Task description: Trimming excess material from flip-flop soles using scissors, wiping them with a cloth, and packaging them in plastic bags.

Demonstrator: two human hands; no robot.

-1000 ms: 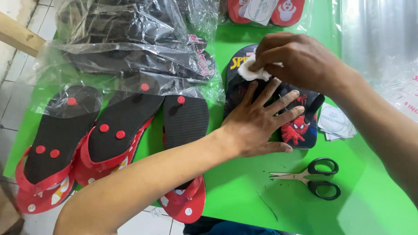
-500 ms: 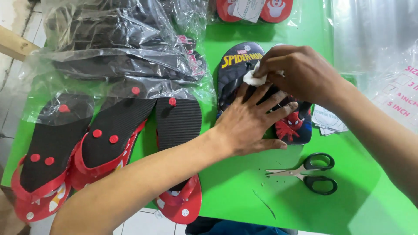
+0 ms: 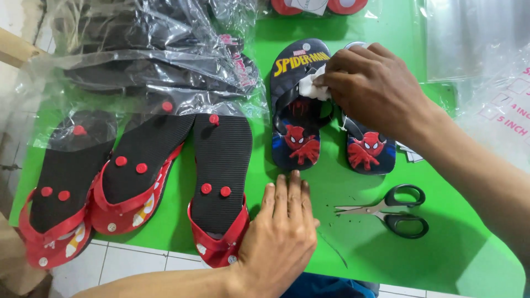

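Observation:
A pair of small dark blue flip-flops [image 3: 298, 105] with red cartoon figures lies sole-down on the green table [image 3: 386, 259]. My right hand [image 3: 370, 83] rests on their straps and pinches a white scrap of paper [image 3: 312, 88] against the left one. My left hand [image 3: 281, 232] lies flat on the table just below the pair, fingers together, holding nothing. Its thumb side is next to a red flip-flop [image 3: 221, 182] turned black sole up.
Black-handled scissors [image 3: 397, 212] lie open-bladed on the table at right. Several red flip-flops [image 3: 105, 182] lie sole up at left. Bagged dark sandals [image 3: 149, 60] are stacked at the back left. Clear plastic bags [image 3: 486, 66] sit at right. Tiled floor shows beyond the table's near edge.
My left hand has come off the blue flip-flops and drawn back toward me onto the bare table. My right hand stays on the straps with the white scrap.

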